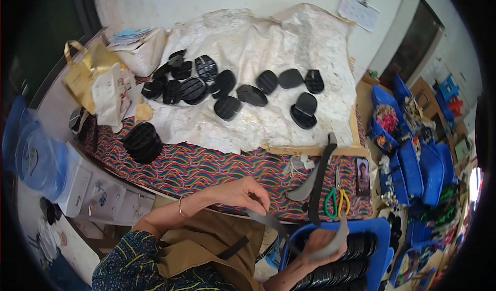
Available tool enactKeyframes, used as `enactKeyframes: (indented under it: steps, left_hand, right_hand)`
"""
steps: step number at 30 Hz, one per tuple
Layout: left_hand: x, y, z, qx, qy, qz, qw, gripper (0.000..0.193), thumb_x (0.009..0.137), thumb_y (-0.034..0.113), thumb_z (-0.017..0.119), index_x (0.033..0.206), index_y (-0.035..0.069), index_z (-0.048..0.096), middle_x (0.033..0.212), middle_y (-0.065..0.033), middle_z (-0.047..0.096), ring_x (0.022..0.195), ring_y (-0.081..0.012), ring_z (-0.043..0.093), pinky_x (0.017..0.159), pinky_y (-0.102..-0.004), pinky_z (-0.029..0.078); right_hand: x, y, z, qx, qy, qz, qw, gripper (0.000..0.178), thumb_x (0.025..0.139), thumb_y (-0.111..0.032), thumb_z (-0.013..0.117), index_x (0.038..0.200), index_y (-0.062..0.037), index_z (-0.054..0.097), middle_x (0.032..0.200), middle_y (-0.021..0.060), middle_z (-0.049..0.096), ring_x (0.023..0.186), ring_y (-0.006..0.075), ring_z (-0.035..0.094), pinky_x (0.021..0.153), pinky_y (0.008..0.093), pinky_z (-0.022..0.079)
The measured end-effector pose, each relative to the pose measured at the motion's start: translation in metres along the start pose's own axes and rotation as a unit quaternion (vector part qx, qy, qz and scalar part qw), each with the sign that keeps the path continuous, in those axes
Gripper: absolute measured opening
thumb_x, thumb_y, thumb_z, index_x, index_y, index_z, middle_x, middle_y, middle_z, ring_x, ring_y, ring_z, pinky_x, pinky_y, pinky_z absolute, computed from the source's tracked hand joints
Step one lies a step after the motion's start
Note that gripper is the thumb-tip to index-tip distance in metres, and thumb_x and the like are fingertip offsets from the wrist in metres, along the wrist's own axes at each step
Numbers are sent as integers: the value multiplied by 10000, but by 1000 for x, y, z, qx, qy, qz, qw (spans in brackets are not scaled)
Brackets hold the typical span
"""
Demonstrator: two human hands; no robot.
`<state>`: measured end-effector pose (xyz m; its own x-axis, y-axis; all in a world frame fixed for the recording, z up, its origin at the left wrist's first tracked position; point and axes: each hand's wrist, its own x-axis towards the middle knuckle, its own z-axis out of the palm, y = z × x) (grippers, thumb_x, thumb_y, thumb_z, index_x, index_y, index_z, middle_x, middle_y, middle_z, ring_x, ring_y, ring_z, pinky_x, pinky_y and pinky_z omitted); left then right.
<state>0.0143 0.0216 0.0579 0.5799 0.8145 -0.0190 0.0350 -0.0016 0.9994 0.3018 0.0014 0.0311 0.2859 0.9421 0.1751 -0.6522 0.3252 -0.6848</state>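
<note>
My left hand (247, 194) is closed in a pinch on one end of a thin, dark grey flexible strip (271, 221) above the table's front edge. The strip sags and twists toward my right hand (316, 240), whose fingers are closed around it. A paler curved end sticks up past that hand; whether it is the same piece I cannot tell. Below my right hand is a blue bin (381, 234) with rows of black moulded pieces (356, 247). Other curved strips (323, 172), grey and black, lie on the table beside scissors (337, 198) with green and yellow handles.
Several black rounded moulded pieces (227, 107) lie scattered on a stained white sheet (289, 37). A stack of them (142, 142) stands on the patterned cloth (206, 159) at left. A phone (363, 177) lies at right. Blue crates (431, 172) fill the floor beyond.
</note>
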Motion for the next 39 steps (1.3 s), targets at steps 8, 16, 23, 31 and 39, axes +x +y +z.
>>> enactKeyframes:
  steps: [8,16,23,31,39]
  left_hand:
    - [-17,-2,-31,150,14,15,989,168,842,132,737,924,-13,714,824,-92,688,770,-180,647,694,-333,488]
    - [-46,-22,-75,123,253,48,958,217,817,103,732,1014,17,701,818,-50,684,732,-118,619,647,-310,482]
    - [-35,-53,-169,277,528,-9,803,394,837,235,736,1160,32,642,942,-145,653,880,-268,660,800,-393,519]
    - [38,-84,-208,457,522,-86,715,669,747,418,798,1272,100,534,1154,-190,528,1060,-382,597,858,-484,502]
    - [30,-95,-228,412,476,-86,773,671,754,493,763,1282,111,604,1130,-190,592,1022,-384,631,865,-490,491]
  right_hand:
    - [-1,55,65,-367,-361,208,832,238,957,-162,622,1024,58,683,924,121,722,775,164,678,725,283,533]
    - [-12,97,88,-311,-374,304,819,168,974,-62,555,979,61,670,923,124,728,754,146,671,684,272,526]
    - [-10,112,99,-130,-254,307,908,230,959,-43,500,1145,67,580,985,213,698,763,260,692,662,382,601]
    - [35,197,145,-250,-239,202,916,234,976,-70,533,1156,55,615,1095,129,686,869,182,663,757,322,559]
    - [58,247,137,-584,-339,8,737,213,938,-107,568,1065,63,588,852,322,596,792,476,577,724,459,458]
